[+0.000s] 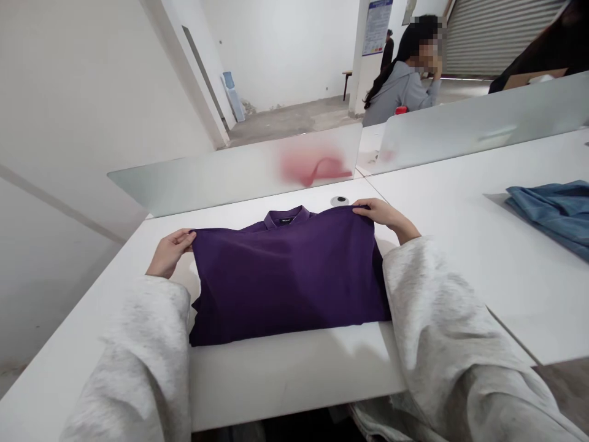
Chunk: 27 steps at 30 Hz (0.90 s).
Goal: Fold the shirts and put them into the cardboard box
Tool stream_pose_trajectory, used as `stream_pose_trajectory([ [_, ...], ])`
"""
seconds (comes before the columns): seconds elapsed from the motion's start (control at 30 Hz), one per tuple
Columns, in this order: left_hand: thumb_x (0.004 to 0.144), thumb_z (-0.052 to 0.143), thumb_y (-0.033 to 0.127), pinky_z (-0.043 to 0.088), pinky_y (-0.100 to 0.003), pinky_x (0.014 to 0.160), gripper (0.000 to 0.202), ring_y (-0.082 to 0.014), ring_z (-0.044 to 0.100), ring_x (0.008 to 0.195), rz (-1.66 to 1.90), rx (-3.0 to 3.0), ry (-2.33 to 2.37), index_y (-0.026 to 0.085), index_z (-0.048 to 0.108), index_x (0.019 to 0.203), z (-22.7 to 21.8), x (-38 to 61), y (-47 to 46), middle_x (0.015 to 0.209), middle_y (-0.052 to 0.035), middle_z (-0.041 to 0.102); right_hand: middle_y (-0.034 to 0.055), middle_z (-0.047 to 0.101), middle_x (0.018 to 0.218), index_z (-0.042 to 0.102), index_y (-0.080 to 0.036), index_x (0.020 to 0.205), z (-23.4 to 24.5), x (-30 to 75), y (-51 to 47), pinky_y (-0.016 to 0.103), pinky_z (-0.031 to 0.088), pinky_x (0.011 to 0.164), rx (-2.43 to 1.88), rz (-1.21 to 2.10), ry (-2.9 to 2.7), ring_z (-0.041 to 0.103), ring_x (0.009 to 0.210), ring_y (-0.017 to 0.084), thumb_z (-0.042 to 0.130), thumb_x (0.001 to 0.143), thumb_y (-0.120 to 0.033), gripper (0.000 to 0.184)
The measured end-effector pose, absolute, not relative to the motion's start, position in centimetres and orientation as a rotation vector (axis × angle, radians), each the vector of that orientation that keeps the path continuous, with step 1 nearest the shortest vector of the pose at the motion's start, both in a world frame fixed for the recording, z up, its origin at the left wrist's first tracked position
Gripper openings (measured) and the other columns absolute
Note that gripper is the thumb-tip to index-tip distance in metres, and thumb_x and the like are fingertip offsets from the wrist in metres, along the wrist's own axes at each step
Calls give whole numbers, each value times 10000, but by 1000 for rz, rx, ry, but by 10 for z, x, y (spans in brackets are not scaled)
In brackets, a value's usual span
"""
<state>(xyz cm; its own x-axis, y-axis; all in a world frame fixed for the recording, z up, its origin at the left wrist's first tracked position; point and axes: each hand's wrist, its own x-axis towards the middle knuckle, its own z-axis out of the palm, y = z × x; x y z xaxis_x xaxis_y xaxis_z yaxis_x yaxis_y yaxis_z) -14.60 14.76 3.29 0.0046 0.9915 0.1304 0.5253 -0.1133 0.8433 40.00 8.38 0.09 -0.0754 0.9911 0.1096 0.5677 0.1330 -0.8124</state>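
A purple collared shirt (285,276) lies on the white table in front of me, its lower part folded up over the body. The collar, with a dark label inside, shows beyond the folded edge. My left hand (171,250) pinches the left corner of that edge between thumb and fingers. At the opposite corner, my right hand (380,215) grips the cloth the same way. Between the two hands the edge is stretched out, sagging slightly at the left. The shirt's sleeves are mostly hidden beneath the fold.
Frosted dividers (221,178) run along the back of the white table (285,380); a blurred red shape shows through one. A round cable hole (339,201) is near the collar. Folded blue cloth (552,212) lies at right. Beyond the divider sits a person in grey (400,92).
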Motion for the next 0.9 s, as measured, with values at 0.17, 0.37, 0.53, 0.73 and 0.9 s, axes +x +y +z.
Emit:
stream_pose_trajectory([
  [0.17,472,639,669,425,-262,479,598,-145,514,503,797,1733,1696,182,628,819,1,-140,163,522,21,546,47,693,846,682,-171,879,-26,402,96,296,461,740,-1755,607,-1723,599,781,188,500,798,-296,235],
  [0.37,482,626,643,477,-302,567,552,-228,621,684,389,1846,1726,192,655,798,4,-127,172,729,-64,666,47,704,1009,686,-189,926,-46,405,102,282,460,837,-1797,660,-1841,628,902,187,558,786,-204,190],
  [0.53,553,592,687,470,-307,743,559,-237,612,836,178,2059,1629,216,671,843,17,-87,190,910,-57,685,67,691,1029,669,-168,967,-47,405,104,277,453,832,-1824,661,-1859,625,914,190,555,799,-175,203],
  [0.73,483,645,714,450,-324,693,547,-254,615,736,-12,2206,1598,223,647,724,9,-49,198,749,-52,672,46,695,996,669,-182,972,-51,405,105,268,455,796,-1824,639,-1851,624,878,180,565,802,-179,200],
  [0.9,572,580,750,473,-329,681,531,-272,660,699,-291,2037,1604,230,682,597,18,-50,203,745,-89,720,34,695,1003,671,-205,974,-53,406,108,272,457,802,-1807,660,-1840,623,895,178,572,799,-171,204],
])
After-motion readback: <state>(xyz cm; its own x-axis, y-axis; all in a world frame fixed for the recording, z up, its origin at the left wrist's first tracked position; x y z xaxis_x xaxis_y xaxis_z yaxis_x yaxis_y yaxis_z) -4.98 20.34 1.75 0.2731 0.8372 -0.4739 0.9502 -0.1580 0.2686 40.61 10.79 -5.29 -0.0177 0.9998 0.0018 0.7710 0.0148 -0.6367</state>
